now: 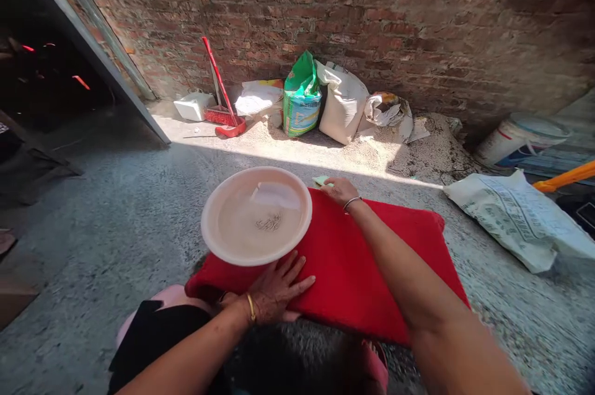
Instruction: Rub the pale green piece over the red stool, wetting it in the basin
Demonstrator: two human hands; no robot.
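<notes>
A small table or board covered in red cloth (344,258) lies before me. At its left end stands a pale pink plastic basin (209,221) of cloudy water, with a dark patterned patch in its middle. My left hand (279,289) rests on the cloth's near edge beside the basin, fingers spread, holding nothing. At the far edge, my right hand (340,190) is closed on a pale green flat piece (320,180). Only one end of that piece shows past the fingers; whether it is a sponge or a cloth I cannot tell.
Along the brick wall (372,17) stand a green sack (302,106), a white sack (344,106) and spilled sand (432,144). A red brush and dustpan (227,122) are at the back left. A printed sack (515,215) and a bucket (520,137) are on the right.
</notes>
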